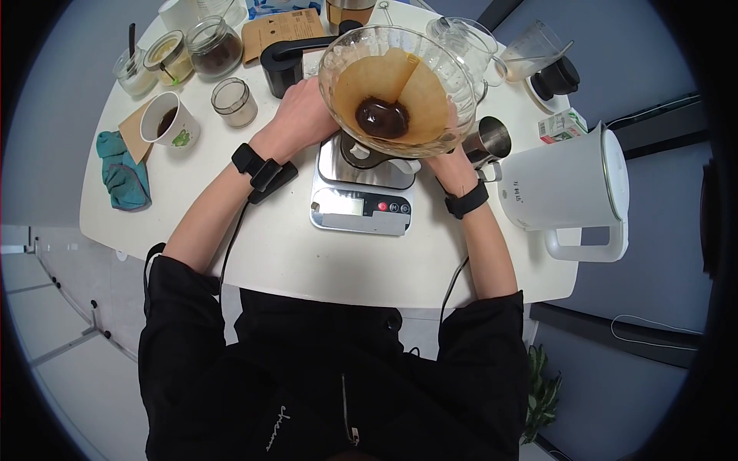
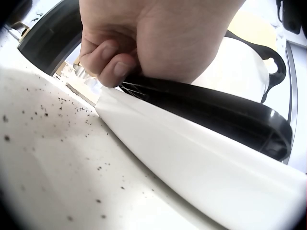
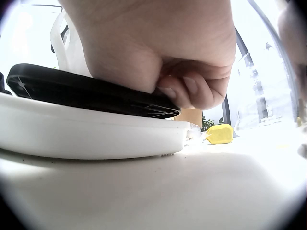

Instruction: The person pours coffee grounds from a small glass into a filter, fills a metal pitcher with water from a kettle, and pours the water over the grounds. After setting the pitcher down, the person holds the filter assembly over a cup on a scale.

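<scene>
A glass coffee dripper [image 1: 463,84] with a brown paper filter [image 1: 430,104] stands over the scale [image 1: 361,211], dark coffee [image 1: 384,117] at its bottom. On the far left side, my left hand [image 1: 306,114] grips the edge of the scale's top plate [image 2: 211,108]. Its fingers [image 2: 116,69] curl under the plate's black rim, close above the white base [image 2: 182,148]. My right hand [image 1: 452,167] holds the opposite side of the plate, partly hidden behind the dripper. Curled fingers [image 3: 192,91] show at the rim in the right wrist view.
A white electric kettle [image 1: 550,188] and metal cup [image 1: 490,140] stand right. Left are a paper cup [image 1: 173,127] of dark liquid, a small glass jar [image 1: 234,104] and a teal cloth [image 1: 124,177]. A black-handled device [image 1: 283,69] stands behind my left hand.
</scene>
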A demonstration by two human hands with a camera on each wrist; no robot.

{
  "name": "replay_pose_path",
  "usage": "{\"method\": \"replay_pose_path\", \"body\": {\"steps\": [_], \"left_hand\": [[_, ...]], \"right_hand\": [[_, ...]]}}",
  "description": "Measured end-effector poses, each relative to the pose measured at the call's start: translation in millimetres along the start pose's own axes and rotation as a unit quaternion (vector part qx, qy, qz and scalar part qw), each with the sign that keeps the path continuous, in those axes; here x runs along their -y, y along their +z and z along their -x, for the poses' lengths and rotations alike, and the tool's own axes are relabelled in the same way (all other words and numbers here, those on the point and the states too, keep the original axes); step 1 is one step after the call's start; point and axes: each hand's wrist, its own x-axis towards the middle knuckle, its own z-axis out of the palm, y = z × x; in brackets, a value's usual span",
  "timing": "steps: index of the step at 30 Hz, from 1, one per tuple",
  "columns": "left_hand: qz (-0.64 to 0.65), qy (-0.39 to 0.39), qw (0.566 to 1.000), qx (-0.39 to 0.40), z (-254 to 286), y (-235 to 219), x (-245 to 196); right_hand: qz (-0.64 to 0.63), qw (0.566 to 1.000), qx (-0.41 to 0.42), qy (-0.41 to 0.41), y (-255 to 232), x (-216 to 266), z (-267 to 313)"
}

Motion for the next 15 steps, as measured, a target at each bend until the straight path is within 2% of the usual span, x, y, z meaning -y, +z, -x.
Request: {"method": "replay_pose_path", "body": {"steps": [3, 7, 15], "left_hand": [[0.0, -0.006, 1.0, 0.002, -0.4, -0.3, -0.2], [0.001, -0.009, 1.0, 0.016, -1.2, -0.5, 0.3], [-0.001, -0.015, 1.0, 0.016, -0.8, -1.5, -0.6]], "right_hand": [[-0.045, 0.999, 0.016, 0.014, 4.5, -5.7, -3.2], [-0.012, 1.0, -0.007, -0.017, -2.6, 1.7, -4.6], [-0.019, 1.0, -0.003, 0.001, 4.6, -4.3, -4.0]]}}
